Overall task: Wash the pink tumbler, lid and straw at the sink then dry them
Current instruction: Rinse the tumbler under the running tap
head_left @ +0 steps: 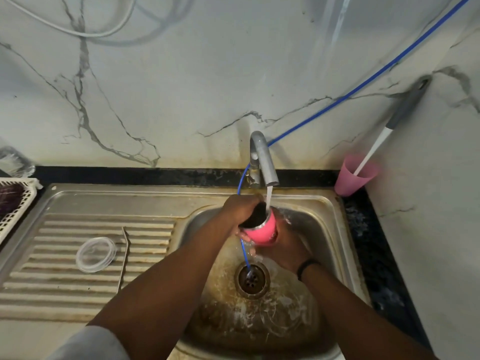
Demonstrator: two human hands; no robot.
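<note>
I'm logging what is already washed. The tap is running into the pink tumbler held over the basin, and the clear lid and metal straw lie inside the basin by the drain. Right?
Not quite. The head view shows the clear lid and metal straw lying on the ribbed drainboard left of the basin, not by the drain. The tap does run into the pink tumbler.

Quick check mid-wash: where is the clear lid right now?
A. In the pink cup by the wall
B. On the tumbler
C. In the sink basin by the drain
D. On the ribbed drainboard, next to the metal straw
D: the clear lid lies on the ribbed drainboard beside the metal straw, apart from the pink tumbler under the tap.
</note>
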